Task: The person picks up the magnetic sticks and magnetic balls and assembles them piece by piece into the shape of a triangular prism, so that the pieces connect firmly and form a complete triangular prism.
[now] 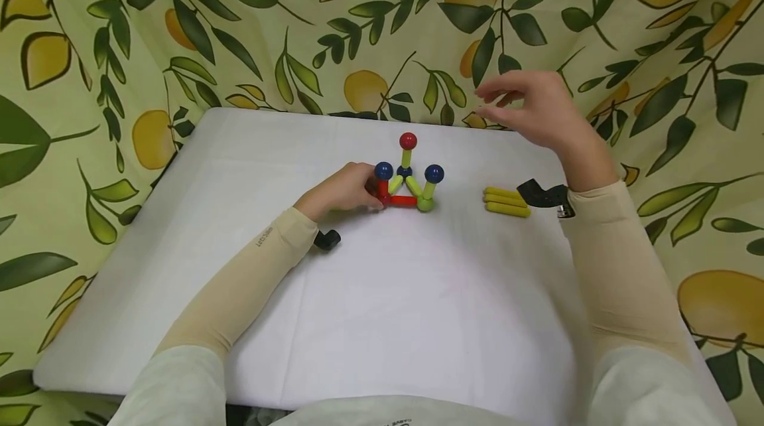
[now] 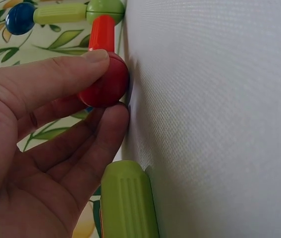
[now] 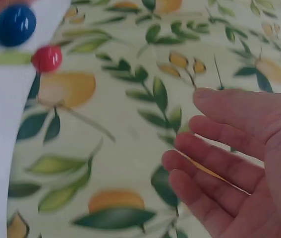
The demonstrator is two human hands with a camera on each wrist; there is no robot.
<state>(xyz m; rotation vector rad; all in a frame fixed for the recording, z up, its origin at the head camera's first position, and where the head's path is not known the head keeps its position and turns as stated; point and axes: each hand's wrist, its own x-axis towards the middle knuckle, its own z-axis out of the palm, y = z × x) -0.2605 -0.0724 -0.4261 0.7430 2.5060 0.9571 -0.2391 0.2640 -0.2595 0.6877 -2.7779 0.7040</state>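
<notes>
A small frame of sticks and balls stands on the table, with a triangular base and three upright sticks topped by two blue balls [image 1: 434, 174] and a red ball [image 1: 408, 141]. At its near left corner my left hand [image 1: 352, 188] pinches a dark red ball [image 2: 111, 82] between thumb and fingers. A red stick [image 1: 403, 201] runs from that ball to a green ball [image 1: 425, 203]. Below the left fingers lies a green ribbed stick [image 2: 128, 201], mostly hidden in the head view. My right hand [image 1: 531, 107] is raised above the table's far right, fingers loosely bent, holding nothing.
Three yellow-green sticks [image 1: 506, 202] lie side by side on the white table [image 1: 418, 306], right of the frame. A curtain [image 1: 370, 34] printed with fruit and leaves hangs behind the table's far edge. Each wrist wears a black camera mount [image 1: 540, 194].
</notes>
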